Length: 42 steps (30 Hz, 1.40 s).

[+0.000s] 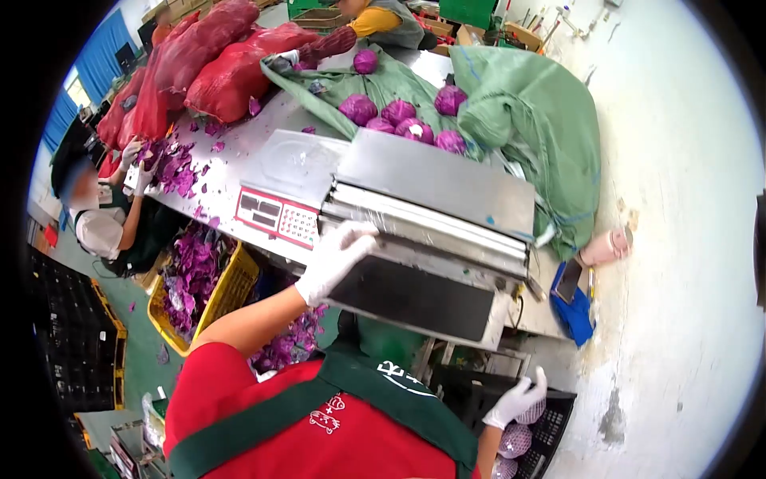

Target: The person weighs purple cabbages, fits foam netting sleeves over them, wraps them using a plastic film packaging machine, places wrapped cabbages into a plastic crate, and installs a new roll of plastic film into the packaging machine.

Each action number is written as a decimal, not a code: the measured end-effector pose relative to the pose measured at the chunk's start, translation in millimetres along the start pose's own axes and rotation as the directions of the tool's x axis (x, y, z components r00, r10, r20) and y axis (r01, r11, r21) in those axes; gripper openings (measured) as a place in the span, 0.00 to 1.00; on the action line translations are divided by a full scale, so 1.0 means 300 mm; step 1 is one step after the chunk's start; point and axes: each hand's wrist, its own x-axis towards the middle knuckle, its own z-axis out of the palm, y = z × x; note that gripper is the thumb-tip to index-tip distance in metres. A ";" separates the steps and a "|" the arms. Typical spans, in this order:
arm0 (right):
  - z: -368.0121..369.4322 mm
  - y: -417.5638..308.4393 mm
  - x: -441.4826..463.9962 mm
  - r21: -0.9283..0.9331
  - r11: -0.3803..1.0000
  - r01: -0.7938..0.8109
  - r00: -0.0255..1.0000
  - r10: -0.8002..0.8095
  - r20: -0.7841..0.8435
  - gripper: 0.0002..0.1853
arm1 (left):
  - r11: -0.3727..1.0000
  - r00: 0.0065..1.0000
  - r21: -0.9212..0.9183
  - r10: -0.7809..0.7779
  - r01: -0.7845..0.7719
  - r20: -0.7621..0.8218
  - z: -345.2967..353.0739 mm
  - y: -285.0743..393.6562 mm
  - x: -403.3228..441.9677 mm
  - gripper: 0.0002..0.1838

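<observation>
My left hand (339, 259), in a white glove, is at the front of a film wrapping machine (435, 180). Its fingers are pressed together at the edge of the thin clear cling film (391, 219), which is hard to make out at the fingertips. Below it lies the machine's black plate (411, 295). Low on the right, my gloved right hand (515, 403) has its fingers apart, just over a wrapped purple cabbage (531, 412). More wrapped cabbages (515, 441) sit beneath it in a black crate (558, 427).
Unwrapped purple cabbages (397, 112) lie on green sacking (527, 104) behind the machine. A red-edged scale (275, 215) adjoins it. Red sacks (239, 72) fill the table's far left. Another person (104, 215) handles leaves there, beside a yellow leaf crate (215, 307). A wall stands right.
</observation>
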 end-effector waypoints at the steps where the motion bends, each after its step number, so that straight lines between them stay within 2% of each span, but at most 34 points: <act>1: 0.095 -0.057 0.007 0.058 0.997 -0.059 0.997 0.056 0.051 0.17 | 0.994 0.993 0.038 0.100 -0.098 -0.061 -0.094 -0.010 0.112 0.15; 2: 0.195 -0.086 0.013 0.119 0.985 -0.121 0.989 0.109 0.103 0.17 | 0.977 0.972 0.086 0.205 -0.196 -0.118 -0.188 -0.031 0.237 0.17; 4: 0.342 -0.131 0.018 0.200 0.923 -0.330 0.942 0.309 0.128 0.16 | 0.962 0.946 0.157 0.252 -0.222 -0.205 -0.352 -0.026 0.484 0.25; 6: 0.453 -0.125 0.026 0.297 0.723 -0.624 0.781 0.583 0.224 0.16 | 0.900 0.880 0.283 0.404 -0.333 -0.250 -0.496 -0.044 0.744 0.33; 7: 0.494 -0.071 0.030 0.100 0.828 -0.552 0.833 0.540 0.119 0.17 | 0.863 0.867 0.404 0.427 -0.305 -0.256 -0.559 -0.063 0.871 0.38; 8: 0.514 -0.090 0.031 0.070 0.869 -0.489 0.871 0.491 -0.014 0.18 | 0.808 0.853 0.520 0.455 -0.276 -0.254 -0.612 -0.075 0.999 0.42; 9: 0.512 -0.098 0.026 0.002 0.872 -0.490 0.872 0.489 -0.020 0.18 | 0.818 0.872 0.539 0.399 -0.199 -0.284 -0.654 -0.100 1.120 0.49; 10: 0.506 -0.114 0.030 -0.071 0.870 -0.489 0.872 0.488 -0.028 0.18 | 0.847 0.889 0.506 0.349 -0.163 -0.297 -0.682 -0.127 1.229 0.54; 12: 0.503 -0.186 0.036 -0.045 0.856 -0.515 0.857 0.513 -0.045 0.16 | 0.905 0.907 0.422 0.219 -0.051 -0.360 -0.700 -0.173 1.407 0.59; 13: 0.497 -0.184 0.036 -0.074 0.854 -0.516 0.857 0.514 -0.036 0.17 | 0.890 0.905 0.454 0.158 0.043 -0.395 -0.700 -0.197 1.478 0.63; 14: 0.494 -0.179 0.036 -0.099 0.851 -0.516 0.856 0.516 -0.026 0.18 | 0.894 0.909 0.446 0.150 0.043 -0.389 -0.694 -0.219 1.539 0.63; 16: 0.494 -0.186 0.037 -0.051 0.825 -0.562 0.827 0.562 -0.016 0.17 | 0.878 0.859 0.381 -0.063 0.289 -0.508 -0.643 -0.235 1.624 0.65; 17: 0.496 -0.183 0.038 -0.073 0.826 -0.559 0.829 0.559 -0.028 0.15 | 0.825 0.811 0.412 -0.092 0.387 -0.578 -0.616 -0.234 1.637 0.62; 18: 0.498 -0.207 0.044 -0.098 0.827 -0.554 0.832 0.553 -0.039 0.14 | 0.827 0.810 0.401 -0.106 0.394 -0.577 -0.632 -0.260 1.666 0.62; 20: 0.506 -0.222 0.049 -0.090 0.828 -0.554 0.832 0.553 -0.042 0.14 | 0.934 0.898 0.282 -0.081 0.220 -0.432 -0.735 -0.336 1.732 0.57; 21: 0.507 -0.225 0.045 -0.066 0.824 -0.563 0.826 0.562 -0.041 0.14 | 0.996 0.949 -0.002 -0.091 0.095 -0.302 -0.812 -0.429 1.808 0.50; 22: 0.502 -0.222 0.046 -0.070 0.821 -0.567 0.824 0.566 -0.037 0.14 | 0.965 0.959 -0.196 -0.213 0.176 -0.189 -0.790 -0.275 1.677 0.43; 25: 0.503 -0.211 0.042 -0.066 0.822 -0.565 0.825 0.565 -0.014 0.15 | 0.850 0.899 -0.416 -0.413 0.324 -0.143 -0.883 -0.254 1.599 0.47; 28: 0.500 -0.218 0.044 -0.093 0.829 -0.551 0.832 0.554 0.003 0.15 | 0.759 0.895 -0.614 -0.406 0.216 -0.187 -0.914 -0.268 1.517 0.52; 29: 0.503 -0.201 0.043 -0.076 0.847 -0.526 0.849 0.528 0.001 0.16 | 0.770 0.946 -0.604 -0.315 0.205 -0.080 -0.945 -0.239 1.480 0.53; 30: 0.491 -0.157 0.040 -0.133 0.853 -0.504 0.858 0.513 0.039 0.17 | 0.778 0.921 -0.566 -0.381 0.272 -0.082 -0.943 -0.139 1.390 0.50; 32: 0.487 -0.145 0.039 -0.169 0.859 -0.484 0.864 0.499 0.061 0.18 | 0.781 0.926 -0.524 -0.374 0.340 0.043 -0.910 0.044 1.197 0.39; 34: 0.484 -0.148 0.045 -0.176 0.839 -0.515 0.841 0.534 0.086 0.19 | 0.744 0.892 -0.499 -0.419 0.445 0.170 -0.955 0.061 1.076 0.38; 35: 0.480 -0.138 0.046 -0.178 0.845 -0.505 0.845 0.525 0.099 0.20 | 0.720 0.840 -0.469 -0.532 0.512 0.101 -0.960 0.079 0.998 0.37; 36: 0.483 -0.138 0.047 -0.178 0.849 -0.497 0.847 0.519 0.111 0.20 | 0.717 0.836 -0.474 -0.542 0.510 0.079 -0.940 0.078 0.927 0.37; 38: 0.470 -0.147 0.052 -0.213 0.855 -0.472 0.849 0.506 0.152 0.20 | 0.629 0.811 -0.528 -0.535 0.570 0.238 -0.902 0.081 0.800 0.36; 39: 0.466 -0.145 0.050 -0.208 0.865 -0.456 0.851 0.493 0.183 0.20 | 0.632 0.814 -0.531 -0.532 0.565 0.234 -0.891 0.059 0.759 0.35; 40: 0.463 -0.145 0.047 -0.201 0.871 -0.448 0.852 0.484 0.201 0.21 | 0.670 0.789 -0.472 -0.608 0.573 0.095 -0.883 0.054 0.712 0.35; 42: 0.456 -0.146 0.058 -0.044 0.838 -0.545 0.799 0.534 0.275 0.18 | 0.628 0.832 -0.610 -0.546 0.483 0.096 -0.822 0.056 0.657 0.37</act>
